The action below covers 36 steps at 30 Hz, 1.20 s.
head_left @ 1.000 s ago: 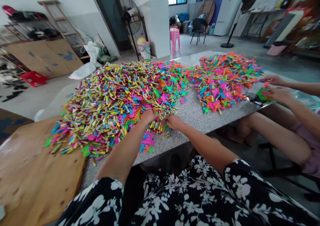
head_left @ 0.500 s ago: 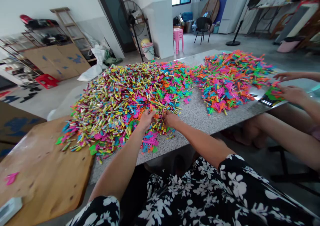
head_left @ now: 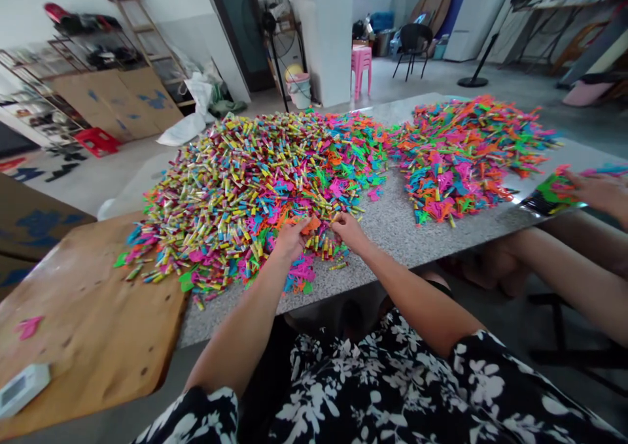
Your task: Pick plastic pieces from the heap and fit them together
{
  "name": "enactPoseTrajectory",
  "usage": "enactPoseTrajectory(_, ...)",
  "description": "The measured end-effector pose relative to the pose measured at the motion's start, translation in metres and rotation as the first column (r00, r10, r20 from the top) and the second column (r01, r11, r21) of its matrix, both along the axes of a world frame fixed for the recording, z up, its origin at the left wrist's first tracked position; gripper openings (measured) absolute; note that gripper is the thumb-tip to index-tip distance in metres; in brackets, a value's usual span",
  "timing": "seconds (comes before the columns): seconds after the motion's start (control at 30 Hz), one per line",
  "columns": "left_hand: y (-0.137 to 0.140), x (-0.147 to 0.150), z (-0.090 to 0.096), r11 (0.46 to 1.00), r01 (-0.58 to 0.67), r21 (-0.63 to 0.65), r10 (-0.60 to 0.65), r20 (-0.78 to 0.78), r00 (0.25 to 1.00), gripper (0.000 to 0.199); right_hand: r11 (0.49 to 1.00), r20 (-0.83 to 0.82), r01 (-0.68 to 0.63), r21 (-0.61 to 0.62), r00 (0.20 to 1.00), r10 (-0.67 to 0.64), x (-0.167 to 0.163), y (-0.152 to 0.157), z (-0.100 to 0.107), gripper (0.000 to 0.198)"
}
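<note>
My left hand (head_left: 291, 240) is closed, thumb and fingers pinching a flat orange plastic piece (head_left: 311, 225). Just to its right, my right hand (head_left: 350, 232) has its fingertips pressed together; whatever they hold is too small to make out. Both hands are over the near edge of a big heap of small yellow, pink and blue wrapped tubes (head_left: 230, 176). Pink plastic pieces (head_left: 300, 273) lie below my left hand, by the edge of the speckled stone table (head_left: 387, 235).
Further right lies a second pile of bright plastic pieces (head_left: 461, 163). A co-worker's hand (head_left: 601, 192) is beside it, near a dark shiny object. On the left, a wooden board (head_left: 98, 326) carries a pink piece (head_left: 28, 327) and a white device with a display (head_left: 23, 389).
The view has shifted slightly. My right hand has lifted a little from the heap, fingertips now pinched. The orange piece shows more clearly in my left hand. One co-worker's hand has left view.
</note>
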<state>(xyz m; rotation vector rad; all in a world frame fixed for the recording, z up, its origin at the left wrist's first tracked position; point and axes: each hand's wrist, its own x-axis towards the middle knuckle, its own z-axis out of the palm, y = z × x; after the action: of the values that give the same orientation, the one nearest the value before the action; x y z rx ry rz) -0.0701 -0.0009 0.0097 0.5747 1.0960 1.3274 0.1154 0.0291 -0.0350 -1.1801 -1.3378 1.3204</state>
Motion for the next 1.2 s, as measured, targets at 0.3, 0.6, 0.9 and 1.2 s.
enactPoseTrajectory(0.3,-0.004,0.045,0.006,0.986,-0.168,0.014,0.162,0.214,0.963,0.006,0.979,-0.574,-0.100,-0.175,0.818,-0.019,-0.014,-0.047,0.013,0.031)
enactPoseTrajectory(0.6,-0.006,0.062,0.005,0.995,-0.093,0.039,0.086,0.156,0.984,0.034,0.977,-0.629,-0.094,-0.193,0.776,-0.050,-0.016,-0.056,0.017,0.029)
enactPoseTrajectory(0.9,-0.007,0.066,-0.002,1.000,-0.002,-0.008,0.003,0.112,0.994,0.054,0.952,-0.666,-0.071,-0.299,0.730,-0.155,-0.015,-0.053,0.013,0.024)
enactPoseTrajectory(1.2,-0.010,0.071,-0.004,0.997,-0.069,0.033,0.066,0.081,0.995,0.050,0.916,-0.639,-0.043,-0.399,0.730,-0.244,-0.019,-0.055,0.017,0.022)
